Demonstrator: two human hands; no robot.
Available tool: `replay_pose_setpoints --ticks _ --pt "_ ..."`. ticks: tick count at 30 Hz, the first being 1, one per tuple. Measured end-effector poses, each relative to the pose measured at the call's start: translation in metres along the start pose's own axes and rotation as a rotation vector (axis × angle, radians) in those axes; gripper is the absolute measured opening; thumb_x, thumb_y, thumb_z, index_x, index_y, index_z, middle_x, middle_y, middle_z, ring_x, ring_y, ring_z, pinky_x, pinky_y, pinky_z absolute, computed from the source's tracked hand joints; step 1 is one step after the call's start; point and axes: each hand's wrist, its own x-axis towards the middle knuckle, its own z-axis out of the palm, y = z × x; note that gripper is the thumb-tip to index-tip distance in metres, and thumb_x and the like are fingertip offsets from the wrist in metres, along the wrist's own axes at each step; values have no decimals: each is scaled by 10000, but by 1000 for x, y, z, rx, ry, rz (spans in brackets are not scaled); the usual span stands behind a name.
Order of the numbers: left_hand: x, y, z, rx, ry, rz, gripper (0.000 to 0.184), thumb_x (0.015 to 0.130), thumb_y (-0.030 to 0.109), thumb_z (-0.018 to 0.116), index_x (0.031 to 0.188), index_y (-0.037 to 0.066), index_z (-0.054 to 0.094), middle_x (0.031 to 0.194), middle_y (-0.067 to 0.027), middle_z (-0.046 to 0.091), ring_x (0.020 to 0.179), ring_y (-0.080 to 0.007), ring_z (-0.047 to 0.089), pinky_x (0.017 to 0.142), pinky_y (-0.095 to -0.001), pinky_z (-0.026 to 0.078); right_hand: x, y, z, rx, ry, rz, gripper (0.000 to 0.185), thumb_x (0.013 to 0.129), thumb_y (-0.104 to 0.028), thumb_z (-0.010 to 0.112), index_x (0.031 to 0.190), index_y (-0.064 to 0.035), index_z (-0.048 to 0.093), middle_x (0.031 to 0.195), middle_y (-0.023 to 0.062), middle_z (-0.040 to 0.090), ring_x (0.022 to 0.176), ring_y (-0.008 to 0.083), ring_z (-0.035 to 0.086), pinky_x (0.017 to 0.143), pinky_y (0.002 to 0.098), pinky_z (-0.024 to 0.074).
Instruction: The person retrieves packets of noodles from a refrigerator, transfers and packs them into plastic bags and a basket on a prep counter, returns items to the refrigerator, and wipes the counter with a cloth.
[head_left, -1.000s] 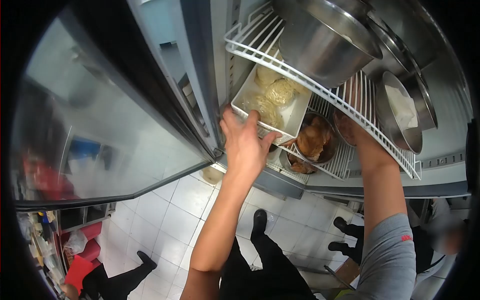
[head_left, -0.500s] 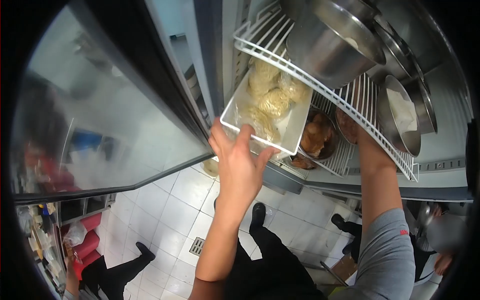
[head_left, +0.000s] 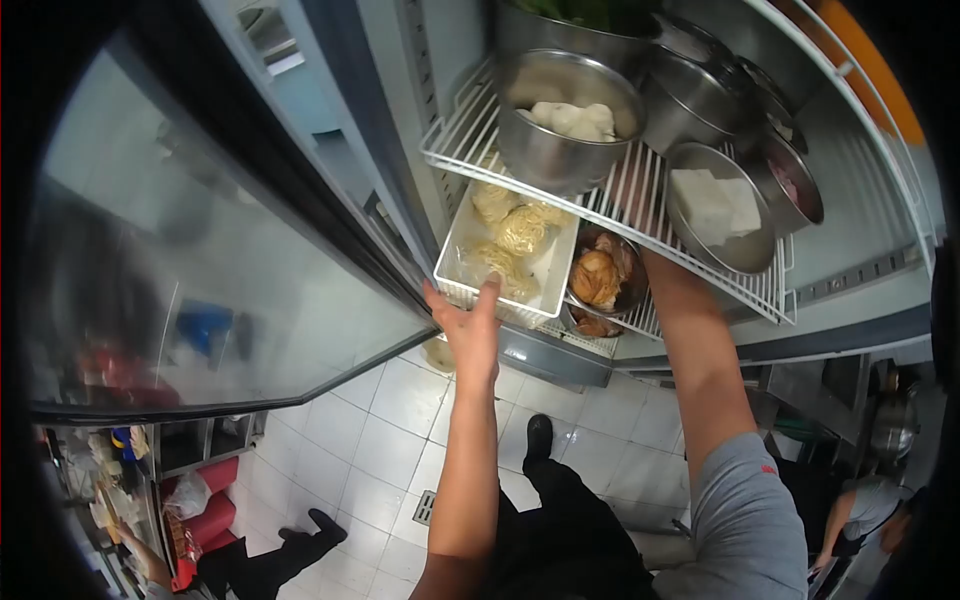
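On my monitor I saw a drain (head_left: 424, 507) among white tiles (head_left: 393, 432), and another person (head_left: 868, 512) far right.

The box (head_left: 553, 272) I held was plain white, and the noodles (head_left: 524, 232) in it pale yellow. White wires made a striped shelf (head_left: 465, 140). I saw silver pots (head_left: 560, 165), cream-white lumps (head_left: 572, 121), white blocks (head_left: 712, 205), deep green leaves (head_left: 585, 10) and orange-brown meat (head_left: 597, 278). My sleeve (head_left: 738, 510) was grey with a small red mark (head_left: 768, 468), my trousers (head_left: 570, 530) black. The floor (head_left: 388, 425) was white, gridded by darker lines.
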Motion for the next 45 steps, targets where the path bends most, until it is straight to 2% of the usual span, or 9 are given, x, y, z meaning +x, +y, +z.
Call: replay_pose_setpoints --ticks 4,7,15,23,28,36,39,43,45 --pt "0 6 -12 -122 -114 -15 743 872 198 671 1489 50 286 1348 -207 531 1129 -353 596 816 -503 555 -11 -8 0 74 9 -1 427 1022 -244 525 1406 -58 550 1429 119 573 1269 275 580 1093 451 475" --pt "-11 10 -34 -177 -105 -62 801 855 160 686 1537 73 275 1303 -186 557 1094 -292 611 783 -454 547 -13 -24 -10 115 26 -24 430 1022 -244 525 1407 -55 547 1430 119 572 1272 275 579 1096 452 473" --pt "-60 4 -96 -338 -134 -44 662 889 92 591 1492 55 322 1386 -217 489 1233 -329 552 960 -512 526 -18 -58 -24 193 43 -60 437 1020 -241 527 1413 -48 540 1432 120 570 1279 276 576 1103 456 470" --pt "-99 -4 -163 -329 -72 -31 723 823 52 559 1499 1 307 1435 -195 459 1348 -332 479 1120 -481 421 -47 -65 -9 289 31 -4 445 1019 -238 528 1418 -41 532 1434 121 569 1287 277 574 1111 460 467" --pt "-118 -6 -203 -281 37 -16 679 820 75 565 1460 -9 352 1254 -142 544 977 -185 584 725 -253 501 -78 -54 11 363 18 112 450 1018 -237 529 1421 -36 527 1436 122 567 1291 278 572 1115 462 465" --pt "-144 0 -291 -241 45 -22 602 848 139 644 1394 34 411 1148 -122 580 730 -195 630 600 -281 547 -134 -8 15 546 -320 301 484 990 -205 535 1411 30 488 1381 173 598 1268 296 603 1098 486 490" --pt "-151 17 -323 -197 0 -74 641 829 91 575 1434 10 380 1163 -132 586 812 -187 631 647 -278 542 -185 2 -4 615 -327 478 489 941 -165 556 1384 32 497 1315 187 632 1193 304 652 1052 479 531" --pt "-144 44 -362 -148 -15 -59 659 830 141 625 1429 5 389 1128 -125 598 743 -174 627 620 -282 536 -271 11 -28 656 -325 442 559 884 -134 585 1401 46 468 1321 208 623 1184 314 657 1023 460 550" --pt "-120 49 -395 -122 -285 -125 626 865 151 626 1442 28 415 1353 -155 531 1226 -311 561 1019 -445 495 -302 24 -58 680 -300 407 603 870 -116 589 1427 61 443 1349 217 606 1195 314 650 1028 446 545"
